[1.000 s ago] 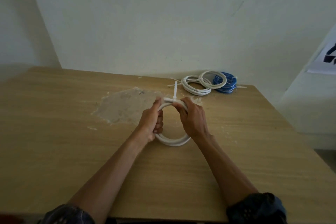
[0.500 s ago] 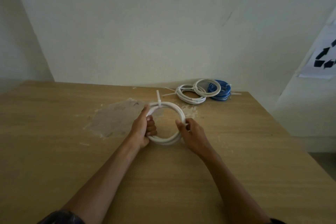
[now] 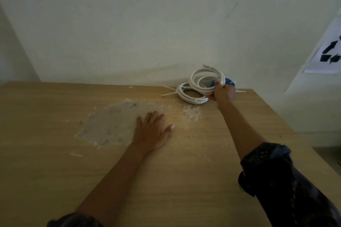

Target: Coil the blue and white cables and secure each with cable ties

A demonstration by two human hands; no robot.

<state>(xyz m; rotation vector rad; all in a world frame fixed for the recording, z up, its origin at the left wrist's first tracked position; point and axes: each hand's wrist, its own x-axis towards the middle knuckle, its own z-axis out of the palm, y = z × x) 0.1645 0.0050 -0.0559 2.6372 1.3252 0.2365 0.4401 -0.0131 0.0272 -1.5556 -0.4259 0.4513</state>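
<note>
Where our left hand rests: flat on the table, fingers spread, at the pale patch's right edge.
Right hand: beyond the patch, grasping a white coil upright.
Blue coil: beyond the patch too, partly hidden.

Free room and obstacles on the table. My left hand lies flat near the middle, partly on a rough pale patch. Bare wood to its left and along the near edge gives open passage. My right arm crosses the right half diagonally, barring a straight path across that side. The far right corner is crowded: my right hand grips a white coil raised partly over a second white coil, with a blue coil behind and cable-tie ends sticking out leftward. The wall closes the far side.
</note>
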